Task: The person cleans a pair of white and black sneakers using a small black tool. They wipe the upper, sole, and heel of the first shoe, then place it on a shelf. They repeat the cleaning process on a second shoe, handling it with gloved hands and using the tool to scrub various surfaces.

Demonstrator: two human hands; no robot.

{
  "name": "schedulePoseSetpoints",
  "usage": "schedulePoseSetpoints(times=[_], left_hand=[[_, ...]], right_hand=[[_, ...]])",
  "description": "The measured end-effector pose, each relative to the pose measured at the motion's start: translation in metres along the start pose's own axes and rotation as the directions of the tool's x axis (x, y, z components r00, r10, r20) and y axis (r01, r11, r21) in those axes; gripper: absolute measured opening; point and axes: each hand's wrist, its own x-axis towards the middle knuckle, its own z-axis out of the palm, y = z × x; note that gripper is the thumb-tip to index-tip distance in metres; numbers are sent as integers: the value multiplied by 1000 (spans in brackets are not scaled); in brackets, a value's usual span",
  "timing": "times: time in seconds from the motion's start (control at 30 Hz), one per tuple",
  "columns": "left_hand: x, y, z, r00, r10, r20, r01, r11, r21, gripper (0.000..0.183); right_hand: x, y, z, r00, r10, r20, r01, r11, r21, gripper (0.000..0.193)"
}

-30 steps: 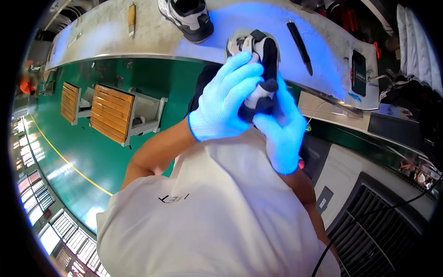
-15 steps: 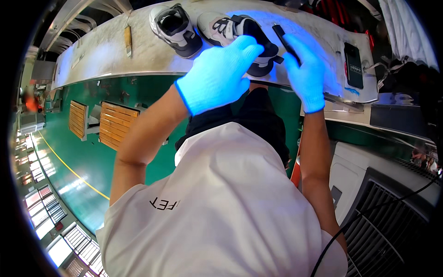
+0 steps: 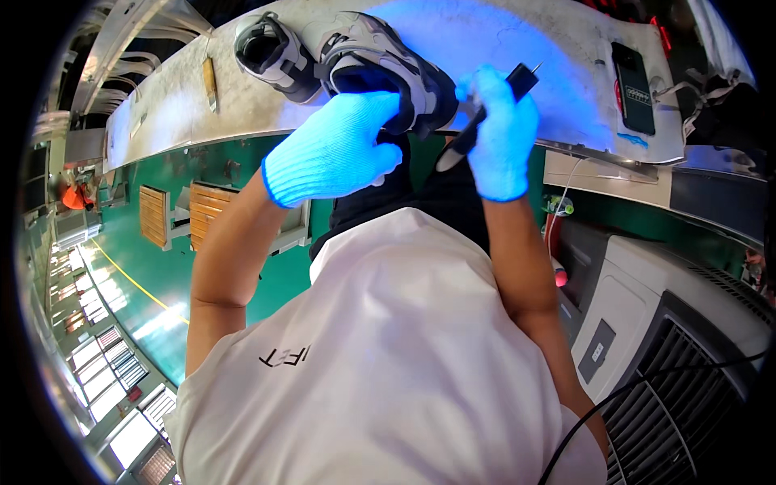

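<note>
A grey-and-black sneaker (image 3: pixel 368 40) sits at the near edge of the bench, its dark collar opening turned toward me. My left hand (image 3: pixel 335 149), in a white knit glove lit blue, is closed at that collar, with the fingertips partly hidden there. Close to the shoe's right side, my gloved right hand (image 3: pixel 503 133) is wrapped round a slim black tool (image 3: pixel 521 81). A thin metal point sticks out of the tool's upper end, and its lower end slants down past the bench edge. The matching sneaker (image 3: pixel 275 56) stands just to the left.
A yellow-handled flat tool (image 3: pixel 210 85) lies on the left of the worn bench (image 3: pixel 166 101). At the right are a dark phone (image 3: pixel 633 89) and a black strap bundle (image 3: pixel 711 117). Wooden slatted seats (image 3: pixel 153 217) stand on the green floor. A grey-white machine (image 3: pixel 622 283) is by my right arm.
The sneaker has turned so its opening faces me. My left hand has moved left and down; my right hand has moved left, and the tool now tilts up to the right.
</note>
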Motion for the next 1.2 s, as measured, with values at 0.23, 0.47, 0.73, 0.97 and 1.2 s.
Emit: schedulePoseSetpoints(times=[0.23,0.47,0.73,0.97,1.2], left_hand=[[8,16,3,988,-156,8,155,981,-117,28],[22,-10,0,982,187,33,-190,974,125,24],[19,3,-14,977,-145,157,159,984,-82,27],[13,-25,1,995,88,47,-86,995,-54,20],[17,-25,-3,986,169,0,-169,983,66,26]], right_hand=[[-11,23,31,981,-118,-152,136,984,115,27],[-12,34,34,954,-260,-152,235,958,-166,23],[12,26,29,997,-75,7,74,994,80,22],[11,12,33,1000,8,-22,-8,1000,-1,21],[30,11,29,963,91,255,-14,957,-289,24]])
